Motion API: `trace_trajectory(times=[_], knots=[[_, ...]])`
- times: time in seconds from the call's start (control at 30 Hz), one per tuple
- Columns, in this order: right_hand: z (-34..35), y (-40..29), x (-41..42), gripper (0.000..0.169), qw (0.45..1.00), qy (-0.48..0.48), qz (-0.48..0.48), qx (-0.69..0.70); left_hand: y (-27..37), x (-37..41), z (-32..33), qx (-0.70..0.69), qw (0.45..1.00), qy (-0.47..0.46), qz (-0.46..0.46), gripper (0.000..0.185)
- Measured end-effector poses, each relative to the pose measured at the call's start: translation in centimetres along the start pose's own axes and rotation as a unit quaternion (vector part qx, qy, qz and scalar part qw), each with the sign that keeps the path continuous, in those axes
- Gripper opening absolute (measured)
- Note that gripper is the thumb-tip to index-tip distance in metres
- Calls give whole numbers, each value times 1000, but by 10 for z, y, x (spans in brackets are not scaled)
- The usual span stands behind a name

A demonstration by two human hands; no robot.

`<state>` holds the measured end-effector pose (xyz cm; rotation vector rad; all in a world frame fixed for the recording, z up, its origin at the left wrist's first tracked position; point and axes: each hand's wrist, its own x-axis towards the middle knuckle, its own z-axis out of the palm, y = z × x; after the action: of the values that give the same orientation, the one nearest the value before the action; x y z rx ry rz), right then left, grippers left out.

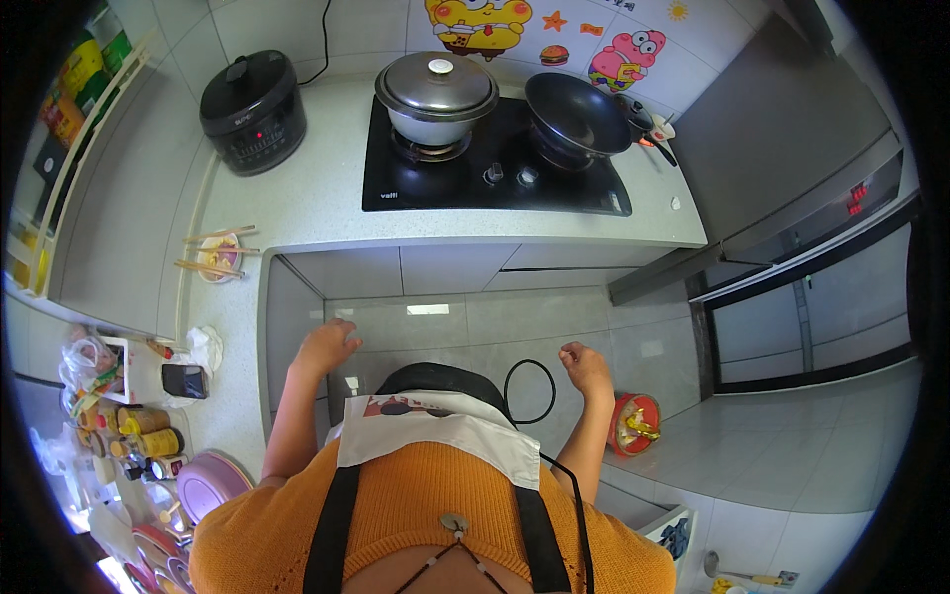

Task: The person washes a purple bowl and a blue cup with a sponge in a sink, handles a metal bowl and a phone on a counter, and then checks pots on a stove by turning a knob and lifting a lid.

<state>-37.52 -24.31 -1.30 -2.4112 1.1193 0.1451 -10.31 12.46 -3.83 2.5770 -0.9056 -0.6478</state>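
My left hand [326, 346] hangs over the floor beside the left counter's edge, its fingers loosely apart and holding nothing. Out to the right, my right hand [586, 367] is also above the floor, fingers curled; whether anything small is in it I cannot tell. Ahead of me a lidded metal pot [434, 96] sits on the left burner of a black gas hob [453, 185]. A dark wok [575, 119] stands tilted on the hob's right side. On the left counter, a small bowl [223, 256] of food has several wooden chopsticks [215, 269] laid across it.
A black electric pressure cooker [252, 119] fills the counter's back left corner. Sauce bottles [152, 438], a phone [185, 381] and purple basins [210, 486] crowd the left counter. A red bin [634, 425] stands on the floor near my right arm. A grey fridge [772, 141] borders the right side.
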Motion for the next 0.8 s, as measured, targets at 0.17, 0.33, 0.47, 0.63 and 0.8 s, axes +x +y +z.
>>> trace_trajectory(times=[0.17, 0.33, 0.47, 0.63, 0.8], knots=[[0, -2, -2, 26, 1000, 1, -6, 1, -3, -2, 6, -1, 999, 17, 31, 34], [2, 3, -1, 25, 1000, 0, -5, -2, 3, -3, 5, 10, 999, 15, 33, 33], [5, 7, -2, 25, 1000, 9, -17, 1, 8, -2, 6, -12, 998, 29, 52, 33], [5, 10, -2, 25, 1000, 10, -22, 18, 18, -2, 3, -12, 999, 9, 40, 34], [-2, 18, 3, 25, 1000, 4, -20, 22, 18, 6, 11, 1, 999, 10, 46, 34]])
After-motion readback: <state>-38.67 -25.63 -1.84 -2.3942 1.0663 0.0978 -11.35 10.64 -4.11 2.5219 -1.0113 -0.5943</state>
